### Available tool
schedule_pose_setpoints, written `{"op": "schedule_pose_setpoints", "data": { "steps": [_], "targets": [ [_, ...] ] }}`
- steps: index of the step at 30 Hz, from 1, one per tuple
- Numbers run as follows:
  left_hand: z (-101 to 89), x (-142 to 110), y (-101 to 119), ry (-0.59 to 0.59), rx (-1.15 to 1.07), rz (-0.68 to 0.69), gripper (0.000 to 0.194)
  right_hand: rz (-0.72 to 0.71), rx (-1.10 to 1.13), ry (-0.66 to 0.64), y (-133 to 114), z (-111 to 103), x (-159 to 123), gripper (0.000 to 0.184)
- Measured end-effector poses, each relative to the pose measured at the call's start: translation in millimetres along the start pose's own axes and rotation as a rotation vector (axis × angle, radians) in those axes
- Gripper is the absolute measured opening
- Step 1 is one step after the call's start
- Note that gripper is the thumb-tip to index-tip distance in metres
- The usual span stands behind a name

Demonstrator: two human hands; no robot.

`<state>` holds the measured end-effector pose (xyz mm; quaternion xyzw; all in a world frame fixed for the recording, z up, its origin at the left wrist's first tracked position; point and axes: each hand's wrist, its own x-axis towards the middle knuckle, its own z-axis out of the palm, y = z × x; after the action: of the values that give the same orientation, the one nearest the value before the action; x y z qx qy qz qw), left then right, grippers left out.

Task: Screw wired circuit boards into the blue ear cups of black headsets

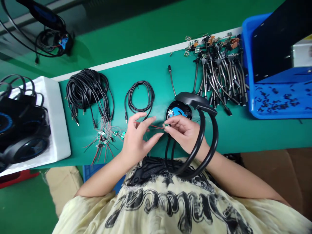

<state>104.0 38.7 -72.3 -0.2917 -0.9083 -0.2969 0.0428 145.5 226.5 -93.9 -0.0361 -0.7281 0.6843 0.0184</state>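
Note:
My right hand pinches a small green circuit board between thumb and fingertips. Thin red wires run from the board leftward to my left hand, whose thumb and fingers are spread apart. Just beyond the left hand lies a coiled black cable with a jack plug; its other end passes behind my fingers. A black headset rests around my right wrist, its double headband looping toward my body. One ear cup lies opened behind my right hand, showing a blue inside, with a microphone boom sticking out beyond.
Left on the green table are a bundle of black cables and several small boards with loose wires. A white foam box holds headsets. Microphone booms are piled right, beside a blue bin with small black parts.

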Motion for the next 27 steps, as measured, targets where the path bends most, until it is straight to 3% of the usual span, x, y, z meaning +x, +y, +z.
{"op": "schedule_pose_setpoints", "data": {
  "steps": [2,4,7,11,15,18,22,25,27],
  "targets": [
    [0.7,3.2,-8.9,-0.036,0.006,-0.05,0.046,-0.089,-0.248,0.082,1.1,-3.4,-1.7,0.011],
    [0.5,4.8,-15.4,0.05,0.095,-0.067,0.048,-0.232,-0.548,0.151,0.3,-7.6,-4.4,0.014],
    [1.3,3.9,-13.5,0.158,0.131,0.063,0.046,-0.443,-0.825,0.143,-3.1,-12.4,-10.8,0.022],
    [16.3,2.7,2.7,-0.042,-0.099,0.291,0.038,-0.495,-0.873,0.097,-9.5,-15.5,-19.7,0.027],
    [38.7,7.1,10.9,-0.107,-0.318,0.19,0.031,-0.543,-0.906,0.093,-13.3,-19.7,-23.7,0.028],
    [45.5,12.4,11.9,-0.166,-0.379,0.136,0.035,-0.585,-0.952,0.037,-15.2,-23.6,-25.6,0.025],
    [38.1,18.7,11.0,-0.301,-0.438,0.149,0.035,-0.433,-0.787,-0.062,-18.9,-27.9,-26.8,0.024],
    [27.5,20.4,6.5,-0.464,-0.575,0.116,0.023,-0.15,-0.456,-0.094,-17.5,-29.3,-21.6,0.019],
    [21.9,19.6,2.9,-0.452,-0.585,0.112,0.02,0.048,-0.189,-0.122,-12.9,-27.8,-15.5,0.014]
  ]
}}
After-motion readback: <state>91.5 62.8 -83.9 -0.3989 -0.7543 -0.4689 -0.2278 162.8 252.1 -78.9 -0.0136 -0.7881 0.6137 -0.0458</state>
